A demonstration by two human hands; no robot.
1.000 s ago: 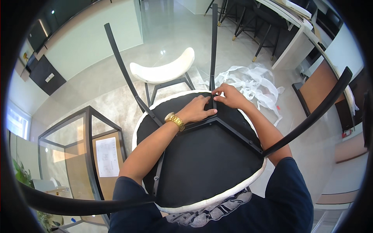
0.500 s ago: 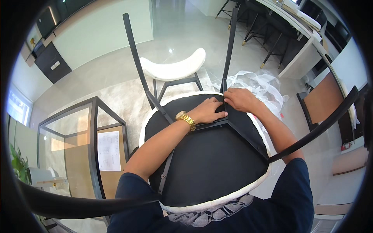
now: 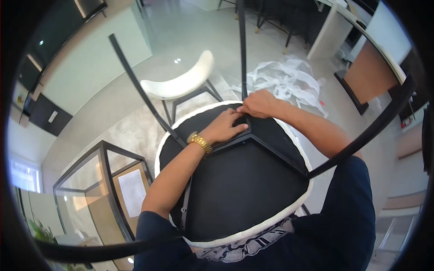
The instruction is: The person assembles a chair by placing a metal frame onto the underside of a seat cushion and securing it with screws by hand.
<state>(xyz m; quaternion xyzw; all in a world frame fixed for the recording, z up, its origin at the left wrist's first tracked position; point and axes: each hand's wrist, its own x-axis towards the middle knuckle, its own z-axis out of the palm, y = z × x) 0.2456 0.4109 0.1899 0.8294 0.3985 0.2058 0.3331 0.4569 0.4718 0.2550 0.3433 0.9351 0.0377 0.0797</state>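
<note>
An upturned chair (image 3: 244,189) rests against my body, its black underside facing up within a white padded rim. Black metal legs (image 3: 243,49) rise from a bent black frame (image 3: 275,153) fixed across the underside. My left hand (image 3: 225,126), below a gold watch, lies on the frame near the foot of the far right leg, thumb apart from the fingers. Right beside it, my right hand (image 3: 260,104) is closed at that leg joint, fingertips pinched together. Whatever is between them is too small or hidden to make out.
Beyond the seat stands a curved white chair backrest (image 3: 181,83) on black supports. Crumpled white wrapping (image 3: 285,81) lies on the floor at the far right. A glass-sided dark-framed table (image 3: 104,180) with a paper sheet (image 3: 132,192) is at left. Bar stools (image 3: 289,27) stand far off.
The whole view has tilted and shifted, so the seat and both hands sit further left in it. Both hands stay at the same leg joint, the right one still closed there.
</note>
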